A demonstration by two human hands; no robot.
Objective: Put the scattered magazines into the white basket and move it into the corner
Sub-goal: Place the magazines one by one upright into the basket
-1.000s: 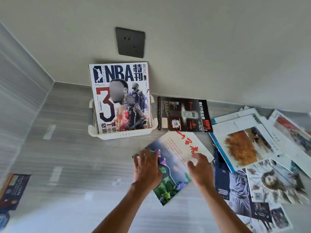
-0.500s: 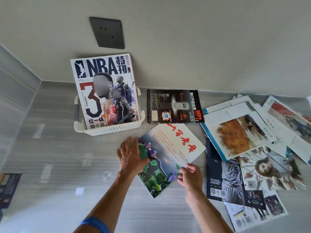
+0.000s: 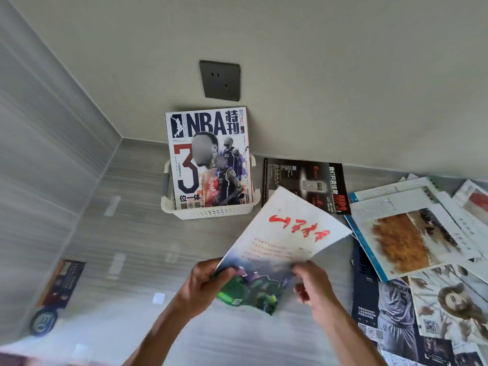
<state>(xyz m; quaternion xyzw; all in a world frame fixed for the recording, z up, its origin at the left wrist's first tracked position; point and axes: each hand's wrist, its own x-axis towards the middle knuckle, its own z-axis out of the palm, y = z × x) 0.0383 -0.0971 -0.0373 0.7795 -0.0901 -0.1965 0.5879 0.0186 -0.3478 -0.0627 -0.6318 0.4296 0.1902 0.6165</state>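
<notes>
While both hands hold it above the floor (image 3: pixel 113 233), a magazine with red brush lettering (image 3: pixel 285 241) tilts up and away from the person, its white upper half pointing toward the far wall. The left hand (image 3: pixel 203 289) grips the near left corner with curled fingers; the right hand (image 3: pixel 314 289) pinches the near right edge, though motion blur hides exactly how its fingers lie.

The white basket (image 3: pixel 211 211) sits on the floor against the wall, beyond the hands and slightly to their left, nearer the left hand. An NBA magazine (image 3: pixel 208 159) already stands upright in it, cover facing the person. The held magazine's long axis runs from the hands up and to the right, so its far corner points past the basket's right side. In my judgement it will need to swing left and stand upright to slot in front of the NBA issue.

Just right of the basket, a black magazine (image 3: pixel 303 183) lies flat by the wall. Further right, overlapping magazines (image 3: pixel 412 244) are spread across the floor. Another dark magazine (image 3: pixel 59 289) lies apart at the far left. A dark wall socket (image 3: pixel 220 80) sits above the basket. The room's corner (image 3: pixel 121 138) is left of the basket, which does not yet sit in it.
</notes>
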